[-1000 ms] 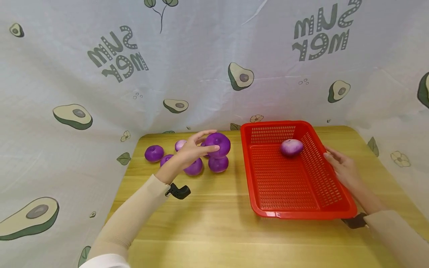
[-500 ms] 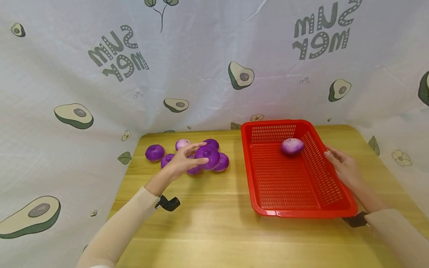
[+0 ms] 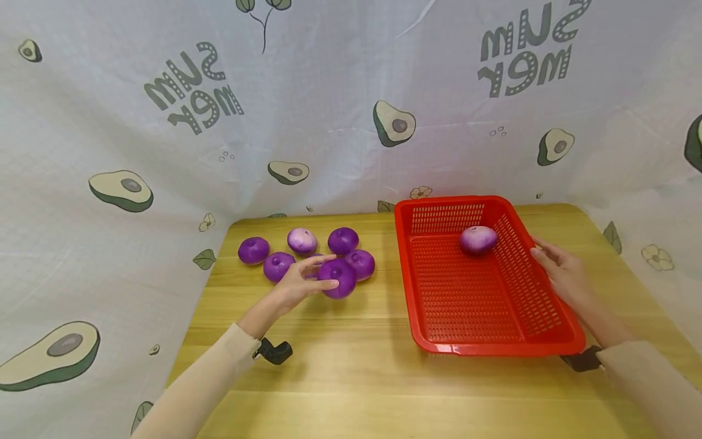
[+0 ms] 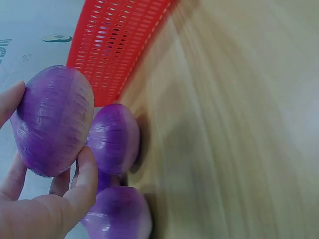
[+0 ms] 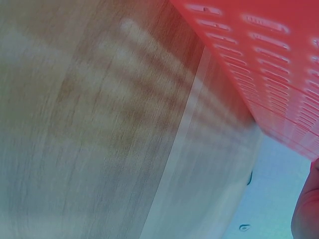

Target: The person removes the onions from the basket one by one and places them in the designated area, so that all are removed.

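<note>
Between thumb and fingers, my left hand pinches a purple onion in front of a loose group of onions. The left wrist view shows this onion with fingertips on both its sides, overlapping another onion behind it. My right hand grips the right rim of a red plastic basket, thumb on the edge. One paler onion lies inside, toward the back. Only a little of the right hand shows in the right wrist view, beside the basket's slotted wall.
Several more onions sit at the back left of the wooden table, among them a pale one and a darker one. One is mostly covered by the left hand. A white printed cloth hangs behind the table.
My left hand has carried the pinched onion leftward and nearer to me, uncovering onions behind it. The right hand and the basket have stayed in place.
</note>
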The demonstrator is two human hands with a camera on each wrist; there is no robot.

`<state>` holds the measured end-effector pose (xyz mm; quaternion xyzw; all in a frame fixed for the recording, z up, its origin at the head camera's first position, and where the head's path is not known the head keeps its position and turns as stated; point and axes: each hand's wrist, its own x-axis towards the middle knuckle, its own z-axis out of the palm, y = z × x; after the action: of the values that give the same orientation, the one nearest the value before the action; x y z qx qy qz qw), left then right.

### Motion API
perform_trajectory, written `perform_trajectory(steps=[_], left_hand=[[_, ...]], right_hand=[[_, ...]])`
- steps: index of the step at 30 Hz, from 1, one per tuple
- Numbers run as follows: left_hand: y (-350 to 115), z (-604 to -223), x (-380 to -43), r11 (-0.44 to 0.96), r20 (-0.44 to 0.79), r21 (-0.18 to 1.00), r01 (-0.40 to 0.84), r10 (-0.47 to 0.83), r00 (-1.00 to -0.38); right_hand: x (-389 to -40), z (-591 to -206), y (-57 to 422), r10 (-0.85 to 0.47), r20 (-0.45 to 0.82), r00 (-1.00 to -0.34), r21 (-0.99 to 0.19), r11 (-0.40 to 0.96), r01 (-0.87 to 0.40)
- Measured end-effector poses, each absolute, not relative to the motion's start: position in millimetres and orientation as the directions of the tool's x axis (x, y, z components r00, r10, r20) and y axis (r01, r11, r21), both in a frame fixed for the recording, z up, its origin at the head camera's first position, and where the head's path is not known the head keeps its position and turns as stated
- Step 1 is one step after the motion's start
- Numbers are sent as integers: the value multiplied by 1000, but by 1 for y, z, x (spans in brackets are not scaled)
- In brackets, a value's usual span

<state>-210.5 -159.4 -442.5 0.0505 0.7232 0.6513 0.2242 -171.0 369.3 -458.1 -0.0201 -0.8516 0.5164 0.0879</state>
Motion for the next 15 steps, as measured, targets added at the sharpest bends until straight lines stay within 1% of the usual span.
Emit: perform_trajectory(steps=[5, 15], left_hand=[[-157, -453, -205, 172, -284, 956, -236, 356, -890], [-155, -474, -200, 218, -277, 953, -209, 357, -892]], right_hand=[[-171, -458, 369, 126, 118, -985, -884, 466, -46], [-170, -459, 370, 122, 120, -985, -904, 423, -58]])
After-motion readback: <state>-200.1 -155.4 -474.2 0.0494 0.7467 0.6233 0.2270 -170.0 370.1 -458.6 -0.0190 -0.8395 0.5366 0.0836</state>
